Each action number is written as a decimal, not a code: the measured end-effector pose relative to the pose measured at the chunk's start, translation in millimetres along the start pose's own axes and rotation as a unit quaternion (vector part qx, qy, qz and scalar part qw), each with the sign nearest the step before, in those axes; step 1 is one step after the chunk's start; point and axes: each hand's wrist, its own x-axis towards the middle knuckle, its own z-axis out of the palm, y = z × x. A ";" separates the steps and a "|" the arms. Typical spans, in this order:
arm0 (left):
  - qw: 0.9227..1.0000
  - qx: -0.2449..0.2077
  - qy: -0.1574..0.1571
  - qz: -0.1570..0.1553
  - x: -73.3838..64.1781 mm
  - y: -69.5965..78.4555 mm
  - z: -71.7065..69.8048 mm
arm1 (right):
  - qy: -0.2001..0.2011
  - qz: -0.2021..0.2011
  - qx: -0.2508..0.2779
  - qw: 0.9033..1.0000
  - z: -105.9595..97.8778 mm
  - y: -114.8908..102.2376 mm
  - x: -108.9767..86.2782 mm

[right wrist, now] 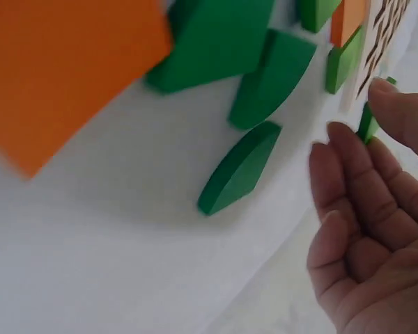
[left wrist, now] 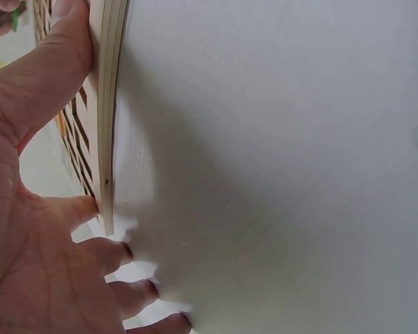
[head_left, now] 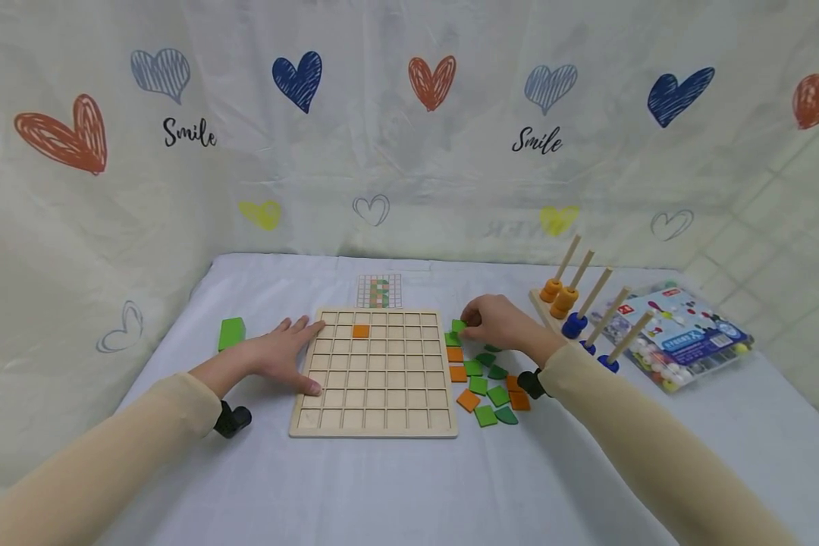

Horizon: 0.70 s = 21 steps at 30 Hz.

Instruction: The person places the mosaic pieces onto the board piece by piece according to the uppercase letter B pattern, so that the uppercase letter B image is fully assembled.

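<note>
My left hand (head_left: 278, 353) rests at the left edge of a wooden grid board (head_left: 375, 434), fingers spread. In the left wrist view the thumb (left wrist: 52, 66) lies over the board's edge, and other fingertips reach down to the cloth. An orange square tile (head_left: 361, 331) sits in one cell near the board's top. By the board's upper right corner, my right hand (head_left: 500, 321) pinches a green tile (right wrist: 366, 123) between thumb and fingers. Below that hand lie loose orange square tiles (head_left: 468, 400), light green squares (head_left: 485, 415) and dark green curved pieces (head_left: 506, 415).
A small card with a coloured grid pattern (head_left: 379, 291) lies behind the board. Off to the left is a green block (head_left: 232, 333). At right stand a peg rack with orange and blue beads (head_left: 563, 302) and a clear plastic case (head_left: 682, 326). White cloth (head_left: 382, 493) covers the table.
</note>
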 end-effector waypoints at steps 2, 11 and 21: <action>1.000 0.001 0.002 0.004 0.1 0.6 -1.6 | 0.012 -0.011 0.017 1.000 2.0 -6.0 3.5; 1.000 -0.019 0.004 0.009 3.2 -4.5 -1.6 | 0.014 -0.054 0.045 0.997 16.5 -41.1 21.3; 1.000 -0.026 0.003 0.003 2.2 -3.5 -0.2 | -0.010 -0.072 0.039 0.997 29.9 -75.1 46.3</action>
